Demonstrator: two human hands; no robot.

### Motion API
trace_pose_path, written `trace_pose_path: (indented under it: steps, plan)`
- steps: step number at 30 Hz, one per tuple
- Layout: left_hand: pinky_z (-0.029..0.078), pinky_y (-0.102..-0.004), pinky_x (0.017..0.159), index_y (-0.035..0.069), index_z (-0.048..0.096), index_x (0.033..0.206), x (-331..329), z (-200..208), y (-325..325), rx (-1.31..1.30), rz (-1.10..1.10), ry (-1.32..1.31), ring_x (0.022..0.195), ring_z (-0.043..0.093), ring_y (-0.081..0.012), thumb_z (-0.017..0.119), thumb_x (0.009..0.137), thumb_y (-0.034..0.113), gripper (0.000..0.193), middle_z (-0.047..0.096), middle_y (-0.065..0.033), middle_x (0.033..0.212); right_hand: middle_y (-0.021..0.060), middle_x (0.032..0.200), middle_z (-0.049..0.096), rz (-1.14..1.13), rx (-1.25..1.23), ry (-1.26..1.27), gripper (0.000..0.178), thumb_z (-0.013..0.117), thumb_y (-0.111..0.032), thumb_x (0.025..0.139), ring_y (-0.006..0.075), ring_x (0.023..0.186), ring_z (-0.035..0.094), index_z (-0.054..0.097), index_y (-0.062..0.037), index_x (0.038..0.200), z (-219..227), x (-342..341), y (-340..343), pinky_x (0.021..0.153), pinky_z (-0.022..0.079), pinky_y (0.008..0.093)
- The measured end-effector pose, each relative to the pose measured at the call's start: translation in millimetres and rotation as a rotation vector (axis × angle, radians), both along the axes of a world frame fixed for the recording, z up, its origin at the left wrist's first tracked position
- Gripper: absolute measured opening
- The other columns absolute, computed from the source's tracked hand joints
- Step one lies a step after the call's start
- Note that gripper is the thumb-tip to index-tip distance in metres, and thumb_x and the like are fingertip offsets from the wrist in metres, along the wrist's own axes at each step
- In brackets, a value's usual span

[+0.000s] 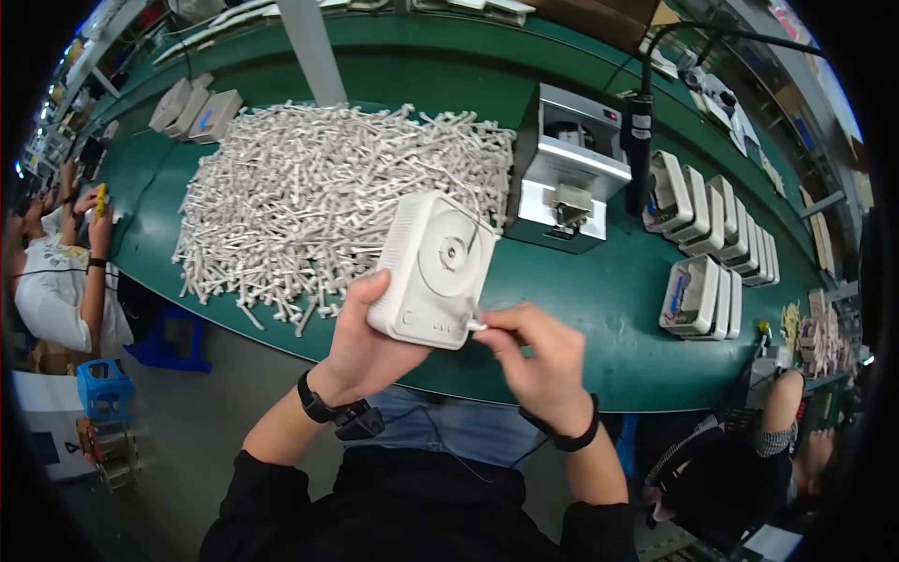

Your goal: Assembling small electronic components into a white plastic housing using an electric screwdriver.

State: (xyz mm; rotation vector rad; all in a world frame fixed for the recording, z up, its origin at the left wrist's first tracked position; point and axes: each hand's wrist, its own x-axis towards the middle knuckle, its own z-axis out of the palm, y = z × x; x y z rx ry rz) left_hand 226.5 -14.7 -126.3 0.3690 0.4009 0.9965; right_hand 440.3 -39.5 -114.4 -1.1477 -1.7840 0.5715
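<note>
My left hand (370,328) is wrapped round the lower left side of a white plastic housing (397,272), which is tilted over the bench. The housing has rounded corners, a ribbed side and a round recess with a hub on its front. At its lower right edge, my right hand (543,361) pinches a small white piece (478,326) between thumb and fingers. The tip of that piece meets the housing, though how it is joined there is hidden. Just beyond the housing lies a wide heap of small white stick-like pieces (309,178).
A silver machine (562,178) stands on the green bench (618,375), beside a black-handled tool (640,140). Rows of white housings (693,298) stand at the right, with a few more housings (215,116) at the far left. One person (75,281) works at left, another (740,468) at right.
</note>
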Motion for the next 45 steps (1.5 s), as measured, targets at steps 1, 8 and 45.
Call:
trace_pose_path:
  steps: [1, 8, 45]
  plan:
    - [0.039, -0.0476, 0.121, 0.004, 0.036, 0.162, 6.2, -5.8, -1.5, 0.016, -0.045, 0.001, 0.142, 0.052, -0.0304, 0.05, 0.103, 0.052, 0.078, 0.05, -0.0145, 0.157, 0.0125, 0.083, 0.073, 0.02, 0.083, -0.035, 0.017, 0.081, 0.003, 0.088, 0.0218, 0.063, 0.068, 0.073, -0.0008, 0.102, -3.6, 2.0, -5.0, 0.058, 0.054, 0.0284]
    - [0.04, -0.0471, 0.119, 0.004, 0.037, 0.161, 34.3, -17.0, -15.3, 0.023, -0.134, 0.071, 0.14, 0.054, -0.0275, 0.049, 0.104, 0.052, 0.075, 0.052, -0.0144, 0.154, 0.0115, 0.082, 0.072, -0.059, 0.103, -0.104, 0.016, 0.081, 0.005, 0.087, 0.0217, 0.063, 0.068, 0.07, 0.001, 0.098, -26.8, 16.5, -27.9, 0.057, 0.054, 0.0305]
    - [0.049, -0.0451, 0.11, -0.004, 0.029, 0.158, 44.4, -64.8, -20.9, 1.123, 0.065, 1.275, 0.13, 0.057, -0.0399, 0.101, 0.066, 0.032, 0.123, 0.055, -0.0223, 0.143, 0.0065, 0.073, 0.056, -0.093, 0.321, 0.584, 0.017, 0.069, -0.003, 0.1, 0.0157, 0.058, 0.053, 0.056, -0.0028, 0.112, 67.5, 44.0, 113.7, 0.056, 0.047, 0.0333]
